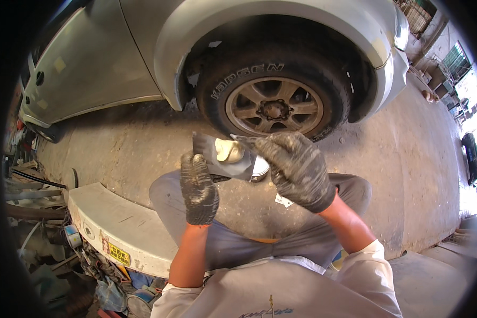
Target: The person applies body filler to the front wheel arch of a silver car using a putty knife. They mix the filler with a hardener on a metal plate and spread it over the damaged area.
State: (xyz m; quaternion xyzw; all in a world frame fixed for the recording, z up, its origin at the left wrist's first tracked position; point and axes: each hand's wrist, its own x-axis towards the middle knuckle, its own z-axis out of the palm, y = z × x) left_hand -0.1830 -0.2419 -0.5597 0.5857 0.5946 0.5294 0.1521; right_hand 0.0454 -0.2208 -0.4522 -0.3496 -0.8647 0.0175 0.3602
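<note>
My left hand (199, 190), in a dirty dark work glove, grips the left side of a flat dark mixing board (203, 153). A lump of cream-coloured putty (228, 151) lies on that board. My right hand (298, 170), gloved the same way, is closed round a thin spreader (241, 139); its tip reaches over the upper right of the board, close to the putty. The fingers hide most of the spreader. Behind the board's lower right corner shows part of a round can (260, 168) with a pale rim, standing on the floor.
Ahead stands a silver car with a fender (167, 58) arched over its wheel (274, 110). At my left lies a detached white bumper (123, 225), with scrap parts (42, 241) heaped beyond it. A small white paper (284, 200) rests on the concrete floor (397, 175) between my knees.
</note>
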